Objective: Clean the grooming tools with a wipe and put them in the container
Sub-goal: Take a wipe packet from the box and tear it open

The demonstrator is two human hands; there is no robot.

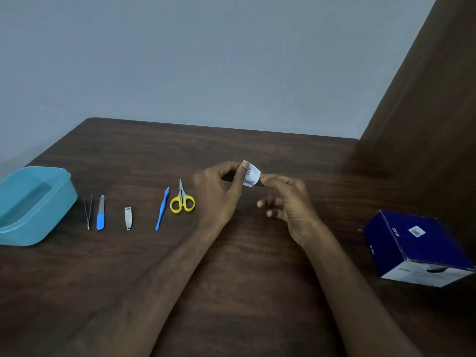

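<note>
The bench (128, 279) is coloured dark brown, with a streaked wood grain. A light blue is shown by the container (33, 204). The tweezers (88, 212) are seen as pale metal. The nail file (101, 213) is grey, with a bright blue handle. The nail clipper (128, 218) is silver. The cuticle pusher (162, 208) is blue. Yellow handles and silver blades are borne by the scissors (181, 198). The wipe packet (251, 175) is white with dark print. The box (417, 247) is deep navy, with a white face and a small white label.
</note>
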